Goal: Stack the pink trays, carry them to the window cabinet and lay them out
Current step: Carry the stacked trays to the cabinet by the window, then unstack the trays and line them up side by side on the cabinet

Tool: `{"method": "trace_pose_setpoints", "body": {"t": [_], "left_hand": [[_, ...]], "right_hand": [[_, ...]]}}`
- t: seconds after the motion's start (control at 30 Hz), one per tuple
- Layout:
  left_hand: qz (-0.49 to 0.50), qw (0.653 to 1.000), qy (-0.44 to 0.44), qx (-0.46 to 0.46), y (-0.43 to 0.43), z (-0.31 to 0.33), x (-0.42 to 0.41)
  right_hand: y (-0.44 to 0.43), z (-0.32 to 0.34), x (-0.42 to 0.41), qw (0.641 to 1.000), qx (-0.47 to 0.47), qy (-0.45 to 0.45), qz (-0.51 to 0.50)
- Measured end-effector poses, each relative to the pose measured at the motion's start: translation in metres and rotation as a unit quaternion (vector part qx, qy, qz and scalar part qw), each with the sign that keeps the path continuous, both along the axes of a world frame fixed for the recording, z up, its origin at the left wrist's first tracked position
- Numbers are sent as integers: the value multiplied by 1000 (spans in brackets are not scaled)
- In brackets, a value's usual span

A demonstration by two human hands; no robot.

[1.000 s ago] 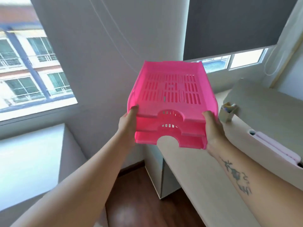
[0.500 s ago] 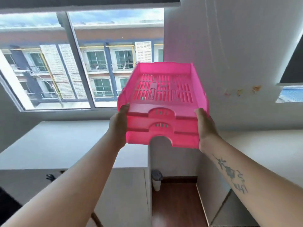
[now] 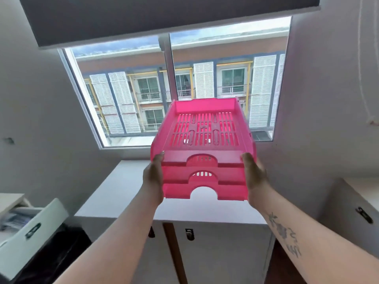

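I have the stack of pink trays (image 3: 203,152) up in the air in front of me, three nested one on another, above the white window cabinet (image 3: 123,193) and not touching its top. My left hand (image 3: 153,179) clamps the stack's left front corner, thumb lying on the upper rim; my right hand (image 3: 255,178) presses against the right front corner the same way, so each grip is closed on the stack. The slotted floor of the top tray faces me, tilted slightly down toward me. I find no brand, label or lettering on the plastic (the mark on my right forearm (image 3: 285,234) is a tattoo too blurred to read). Behind the stack is the window (image 3: 205,78); at far left a white drawer (image 3: 30,230) stands pulled out.
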State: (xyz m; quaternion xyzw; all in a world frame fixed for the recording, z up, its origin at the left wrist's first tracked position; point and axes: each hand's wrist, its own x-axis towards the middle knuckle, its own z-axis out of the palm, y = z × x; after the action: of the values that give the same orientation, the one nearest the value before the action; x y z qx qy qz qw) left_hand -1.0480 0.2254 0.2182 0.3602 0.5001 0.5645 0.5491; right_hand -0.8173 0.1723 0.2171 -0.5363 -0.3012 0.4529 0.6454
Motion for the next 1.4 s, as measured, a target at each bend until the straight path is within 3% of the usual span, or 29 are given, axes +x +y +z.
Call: {"method": "trace_pose_setpoints", "body": {"t": [0.27, 0.73, 1.0, 1.2, 1.4], "left_hand": [[31, 998, -4, -50, 27, -42, -57], [49, 990, 12, -134, 84, -119, -57], [19, 989, 46, -142, 104, -131, -71], [-16, 987, 140, -72, 127, -102, -95], [-28, 967, 251, -41, 154, -70, -91]], "right_hand": [[36, -34, -54, 999, -41, 0, 36], [109, -104, -56, 989, -132, -28, 54], [120, -116, -68, 986, -148, -55, 62], [135, -96, -45, 971, -119, -172, 119], [177, -60, -42, 942, -161, -275, 103]]}}
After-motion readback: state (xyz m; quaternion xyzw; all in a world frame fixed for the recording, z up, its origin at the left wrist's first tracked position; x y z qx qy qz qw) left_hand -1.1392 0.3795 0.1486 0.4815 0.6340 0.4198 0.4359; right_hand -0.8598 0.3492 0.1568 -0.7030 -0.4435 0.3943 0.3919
